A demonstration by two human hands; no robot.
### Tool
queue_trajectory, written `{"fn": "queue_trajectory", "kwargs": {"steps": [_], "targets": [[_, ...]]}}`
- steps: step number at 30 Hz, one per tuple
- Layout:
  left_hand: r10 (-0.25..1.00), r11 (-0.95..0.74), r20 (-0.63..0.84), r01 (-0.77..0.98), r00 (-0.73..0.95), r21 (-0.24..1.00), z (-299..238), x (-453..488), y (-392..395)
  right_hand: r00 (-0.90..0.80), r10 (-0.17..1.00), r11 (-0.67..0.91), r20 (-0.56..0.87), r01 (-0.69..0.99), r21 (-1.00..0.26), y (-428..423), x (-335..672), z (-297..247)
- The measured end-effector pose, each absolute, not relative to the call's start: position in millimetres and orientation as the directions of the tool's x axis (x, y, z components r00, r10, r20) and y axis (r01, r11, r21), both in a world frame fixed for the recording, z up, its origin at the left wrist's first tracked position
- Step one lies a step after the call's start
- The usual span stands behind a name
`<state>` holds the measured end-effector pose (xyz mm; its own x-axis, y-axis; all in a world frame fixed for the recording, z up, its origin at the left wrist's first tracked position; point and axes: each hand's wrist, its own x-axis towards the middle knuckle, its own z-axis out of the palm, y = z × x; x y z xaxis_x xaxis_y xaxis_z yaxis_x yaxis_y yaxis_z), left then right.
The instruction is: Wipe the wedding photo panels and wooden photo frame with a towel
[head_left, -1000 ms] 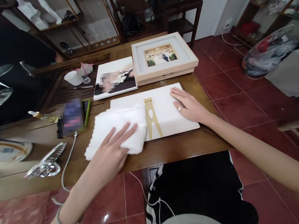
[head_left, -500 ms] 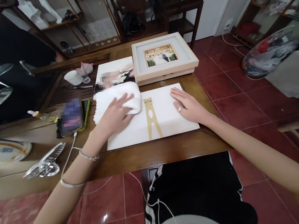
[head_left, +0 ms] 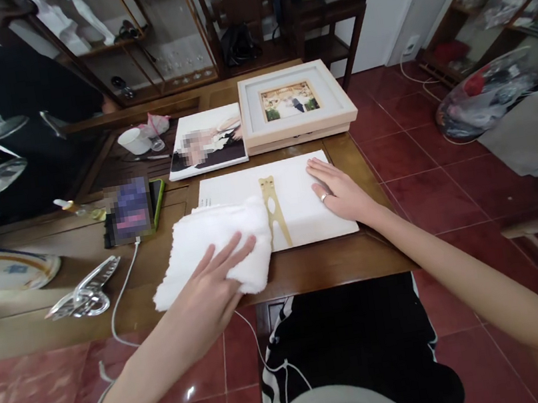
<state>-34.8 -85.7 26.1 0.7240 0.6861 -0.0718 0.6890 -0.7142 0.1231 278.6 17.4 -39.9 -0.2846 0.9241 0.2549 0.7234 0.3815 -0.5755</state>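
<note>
A white towel (head_left: pixel 218 236) lies partly on a white panel (head_left: pixel 295 174) and partly on the wooden table in front of it. My left hand (head_left: pixel 219 273) rests on the towel, palm down, its fingers spread; its thumb is hidden. On the panel's face is a flat gold-coloured forked piece (head_left: pixel 274 207) with two legs, its left leg partly covered by the towel. My right hand (head_left: pixel 338 188), with a ring on one finger, lies flat on the panel's right side, fingers stretched out.
Behind the panel stand a light wooden box frame (head_left: pixel 302 136) with a picture and a photo panel (head_left: pixel 209 136). Leftward are a phone (head_left: pixel 155 201) with a white cable, a silver claw clip (head_left: pixel 85 293), a dropper bottle (head_left: pixel 80 208) and a white cup (head_left: pixel 133 141).
My left hand has drawn the towel toward me, from the panel's far left to its near edge and over the table. The photo panel is uncovered. My right hand stays in place.
</note>
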Motion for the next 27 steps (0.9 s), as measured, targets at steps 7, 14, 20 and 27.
{"fn": "queue_trajectory", "kwargs": {"steps": [7, 14, 20, 27], "targets": [[0.739, -0.652, -0.104, 0.745, 0.666, 0.138, 27, -53, -49, -0.284, 0.919, 0.392, 0.272, 0.710, -0.585, 18, 279, -42], [0.770, -0.621, -0.089, 0.774, 0.632, 0.128, 17, -53, 7, -0.288, 0.919, 0.393, 0.268, 0.714, -0.580, 18, 280, -42], [0.808, -0.580, -0.039, 0.806, 0.587, 0.115, 2, -55, 35, -0.288, 0.923, 0.385, 0.255, 0.714, -0.585, 17, 279, -40], [0.803, -0.576, -0.088, 0.806, 0.589, 0.138, 12, -57, 6, -0.289, 0.927, 0.376, 0.239, 0.720, -0.584, 17, 278, -39]]}}
